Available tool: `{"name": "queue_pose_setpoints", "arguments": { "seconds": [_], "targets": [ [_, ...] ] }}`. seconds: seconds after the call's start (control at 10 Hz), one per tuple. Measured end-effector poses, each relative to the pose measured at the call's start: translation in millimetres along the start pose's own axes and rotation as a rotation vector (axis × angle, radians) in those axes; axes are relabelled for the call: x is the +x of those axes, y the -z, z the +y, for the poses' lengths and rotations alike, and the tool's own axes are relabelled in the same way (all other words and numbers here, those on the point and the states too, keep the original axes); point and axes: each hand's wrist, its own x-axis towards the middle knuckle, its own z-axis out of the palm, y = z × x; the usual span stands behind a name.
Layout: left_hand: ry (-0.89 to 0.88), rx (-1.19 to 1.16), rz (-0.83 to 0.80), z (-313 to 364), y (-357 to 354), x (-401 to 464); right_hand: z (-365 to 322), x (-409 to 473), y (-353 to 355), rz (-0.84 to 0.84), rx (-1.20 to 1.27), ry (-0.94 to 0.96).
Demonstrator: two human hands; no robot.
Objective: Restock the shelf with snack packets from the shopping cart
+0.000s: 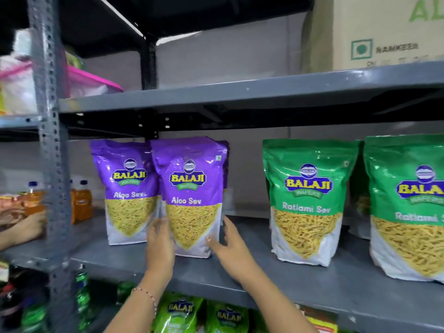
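A purple Aloo Sev packet stands upright on the grey shelf. My left hand lies flat against its lower left side. My right hand holds its lower right corner, thumb on the front and fingers behind the edge. A second purple packet stands just left of it and touches it. A third purple packet peeks out behind. Two green Ratlami Sev packets stand to the right, with a gap between them and the purple ones. The shopping cart is not in view.
A perforated grey upright bounds the bay on the left. Beyond it are orange bottles and another person's hand. A cardboard box and a pink-lidded container sit on the shelf above. Green packets and green bottles fill the shelf below.
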Motion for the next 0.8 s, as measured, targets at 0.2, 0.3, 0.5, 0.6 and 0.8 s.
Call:
{"name": "queue_pose_setpoints", "arguments": {
  "seconds": [0.2,0.3,0.5,0.6,0.8],
  "targets": [
    [-0.038,0.086,-0.177,1,-4,-3,-1,1,1,-0.043,0.132,0.043],
    [-0.040,0.096,-0.261,1,-7,-4,-1,2,4,-0.041,0.164,0.036],
    [0.003,0.051,-0.358,-10,-5,6,8,9,-1,-0.046,0.145,-0.024],
    [0.020,0.069,-0.357,-7,-2,7,-2,3,-3,-0.036,0.055,-0.039],
    [-0.206,0.484,-0.097,8,0,-15,-30,-22,19,0.115,-0.206,0.030]
  ]
}}
